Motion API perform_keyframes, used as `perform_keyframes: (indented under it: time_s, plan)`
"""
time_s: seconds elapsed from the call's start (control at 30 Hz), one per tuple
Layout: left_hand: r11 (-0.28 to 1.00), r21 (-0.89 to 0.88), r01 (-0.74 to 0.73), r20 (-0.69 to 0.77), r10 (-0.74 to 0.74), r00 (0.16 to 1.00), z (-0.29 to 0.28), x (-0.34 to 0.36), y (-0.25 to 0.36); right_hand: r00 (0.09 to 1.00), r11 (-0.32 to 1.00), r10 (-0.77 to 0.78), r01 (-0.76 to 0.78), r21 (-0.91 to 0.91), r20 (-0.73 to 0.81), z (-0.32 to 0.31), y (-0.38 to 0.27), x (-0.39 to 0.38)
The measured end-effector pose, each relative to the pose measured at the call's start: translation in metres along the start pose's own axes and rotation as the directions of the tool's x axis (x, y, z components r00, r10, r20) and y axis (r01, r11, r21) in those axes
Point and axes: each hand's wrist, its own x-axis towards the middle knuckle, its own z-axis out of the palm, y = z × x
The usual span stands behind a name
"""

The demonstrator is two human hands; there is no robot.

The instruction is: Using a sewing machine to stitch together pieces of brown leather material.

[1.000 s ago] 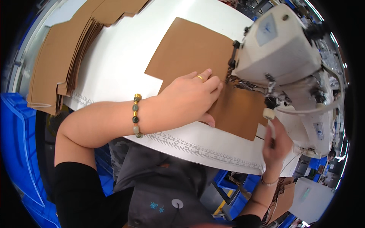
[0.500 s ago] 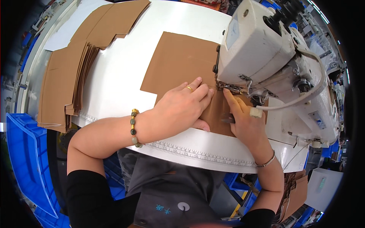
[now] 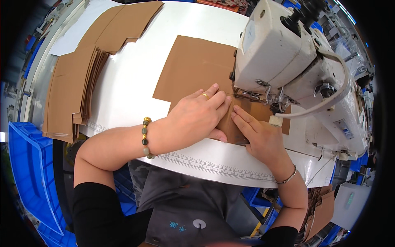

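Lying flat on the white table (image 3: 131, 78), a smooth brown sheet (image 3: 201, 66) with a notched left side is partly covered by the sewing machine (image 3: 273, 45). It is pressed by the left hand (image 3: 198, 113), laid palm down with fingers stretched. Beside the machine's foot, it is met by the two extended fingers of the right hand (image 3: 262, 138); whether anything is held in that palm cannot be told.

Brown panel (image 3: 197, 66): thin, smooth sheet, lying flat on the white worktop (image 3: 131, 78). Square step cut into its left edge, toward the near end. Far left portion fully exposed; right portion passes under the sewing machine head (image 3: 267, 49). Near part sits under left hand (image 3: 197, 113) and right-hand fingertips (image 3: 235, 110), so its outline there is partly hidden.
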Motion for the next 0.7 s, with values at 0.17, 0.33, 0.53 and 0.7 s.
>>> perform_keyframes:
  time_s: [0.17, 0.33, 0.53, 0.7]
  plan:
    - [1.0, 0.01, -0.005, -0.011, 0.005, 1.0, 0.0006, 0.0014, -0.0017, 0.999, 1.0, -0.006, 0.006, 0.001, -0.033, 0.002, 0.0007, 0.0007]
    - [1.0, 0.008, -0.005, -0.012, 0.005, 1.0, 0.0022, 0.0018, -0.0024, 1.0, 1.0, 0.006, -0.006, -0.015, 0.002, -0.0001, 0.0, 0.0007]
    - [1.0, 0.012, 0.001, -0.022, 0.0, 1.0, 0.003, 0.0034, -0.0041, 1.0, 1.0, 0.009, -0.01, -0.028, -0.008, 0.0009, 0.0003, 0.0013]
    - [1.0, 0.009, 0.006, -0.019, -0.005, 1.0, 0.0044, 0.0049, -0.0053, 1.0, 0.999, 0.022, -0.022, -0.035, -0.004, 0.0012, 0.001, 0.0016]
